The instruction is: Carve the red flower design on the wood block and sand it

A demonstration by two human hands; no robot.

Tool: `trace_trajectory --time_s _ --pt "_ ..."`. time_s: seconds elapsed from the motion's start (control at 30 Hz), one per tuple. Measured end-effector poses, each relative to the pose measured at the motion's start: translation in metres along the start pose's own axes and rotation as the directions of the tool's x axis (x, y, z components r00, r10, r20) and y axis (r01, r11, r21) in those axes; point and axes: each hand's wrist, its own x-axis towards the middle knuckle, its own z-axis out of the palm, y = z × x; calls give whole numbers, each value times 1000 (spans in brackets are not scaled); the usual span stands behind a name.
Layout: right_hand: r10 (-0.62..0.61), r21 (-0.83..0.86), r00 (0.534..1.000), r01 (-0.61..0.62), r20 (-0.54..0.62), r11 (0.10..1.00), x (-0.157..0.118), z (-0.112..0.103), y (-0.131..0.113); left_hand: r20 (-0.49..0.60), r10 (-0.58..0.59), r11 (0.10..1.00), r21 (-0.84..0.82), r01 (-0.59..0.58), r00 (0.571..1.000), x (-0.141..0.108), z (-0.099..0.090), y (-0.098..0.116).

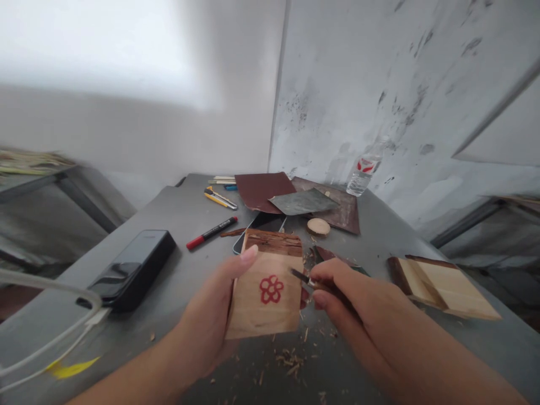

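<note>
Wood block (pixel 265 281) with red flower (pixel 271 289)

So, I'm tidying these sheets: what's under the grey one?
The maroon sheet and brown sheet each stick out from under the grey sheet; whatever else it covers can't be seen.

Left hand (pixel 213 304) is gripping, thumb (pixel 248 256) pressing on top; right hand (pixel 358 298) is pinching; forearms (pixel 137 368) are angling inward.

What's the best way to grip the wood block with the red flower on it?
I'd grip the wood block by its left edge, coming from the left and pinching front to back: its face is flat, the slim metal-tipped tool points in from the right, and the bark along its top looks rough.
</note>
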Motion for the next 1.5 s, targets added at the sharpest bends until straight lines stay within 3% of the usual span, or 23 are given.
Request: trace_trajectory --time_s 0.23,0.57,1.3,1.37,1.5 --pt "-54 62 998 55 -26 997 2 -5 -3 20 -7 998 -55 8 1000 -2 3 0" --pt "-58 36 997 60 -50 998 0 -6 0 -58 -13 997 -71 9 998 -1 6 2" --pt "6 117 998 -14 64 993 -5 -11 -1 -25 -57 993 -101 54 998 -4 4 -2" --pt "-2 101 999 -3 49 995 -5 -11 -1 -55 -44 997 -72 41 998 -4 2 -4" --pt "-32 77 999 29 28 997 -4 -9 -2 -222 58 996 73 -42 973 -5 -6 -9"
